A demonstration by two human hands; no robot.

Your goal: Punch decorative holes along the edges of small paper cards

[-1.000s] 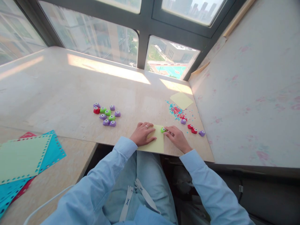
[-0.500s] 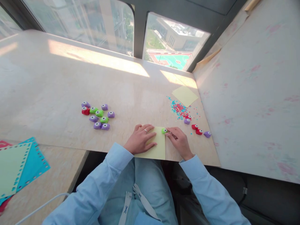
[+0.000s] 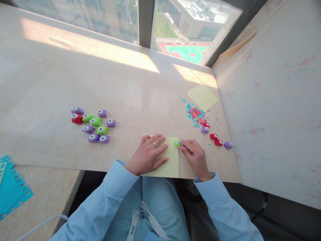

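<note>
Under my left hand (image 3: 149, 154) lies a sheet of pale yellow paper (image 3: 173, 164) at the table's front edge. The fingers of that hand are spread flat on the paper, and one wears a ring. At the sheet's upper right corner sits a small green craft punch (image 3: 177, 143) with a white, star-marked button on top. My right hand (image 3: 195, 155) pinches the punch from the right side between thumb and fingers. The punch hides that corner of the paper.
Several purple, green and red craft punches (image 3: 95, 122) stand at left. More punches (image 3: 218, 143) are at right, near a heap of red and blue paper bits (image 3: 196, 115) and another yellow sheet (image 3: 203, 97). Blue paper with punched edges (image 3: 17, 190) lies lower left. A wall (image 3: 276, 100) bounds the right.
The camera view has shifted, so the table and punches appear displaced. Both hands keep nearly the same pose, with the green punch still at the paper's corner.
</note>
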